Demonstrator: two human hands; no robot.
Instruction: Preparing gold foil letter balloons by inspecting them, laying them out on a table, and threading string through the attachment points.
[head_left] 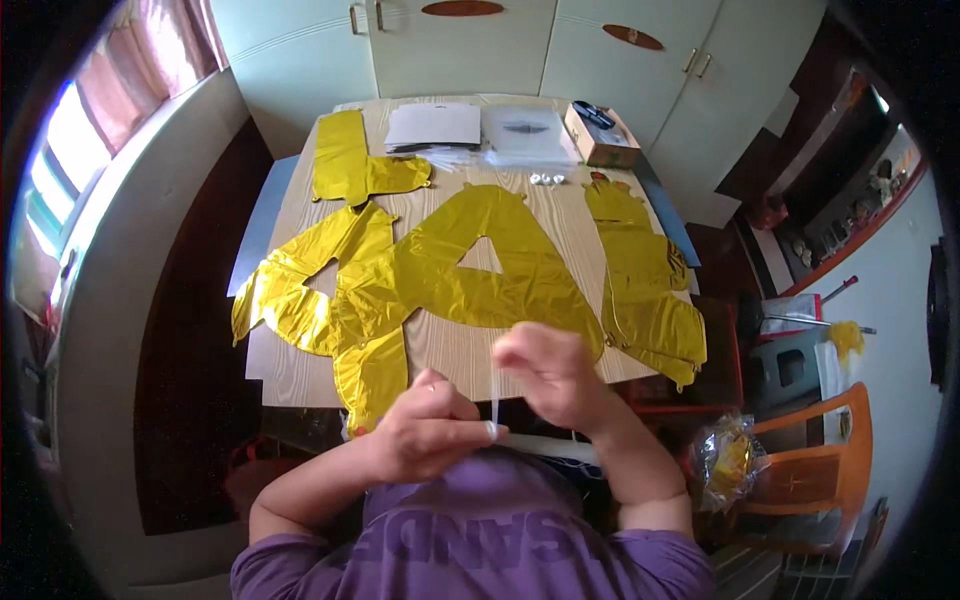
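Left hand (425, 430) is mostly closed, its fingertips at the lower end of a thin pale strip (495, 402), seemingly pinching to steady it; the right hand (555, 378) curls half-shut at the upper end, too blurred to tell whether it grips; gold foil shapes (500, 293) lie flat on the table (448, 352), presumably for easy reach.

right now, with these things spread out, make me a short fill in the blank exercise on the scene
The flat foil balloons are coloured ____.
The open box stands near the table's far ____ corner.
Between the left hand and right hand runs a thin strip coloured ____.
The person's shirt is ____.

Missing words: gold; right; white; purple
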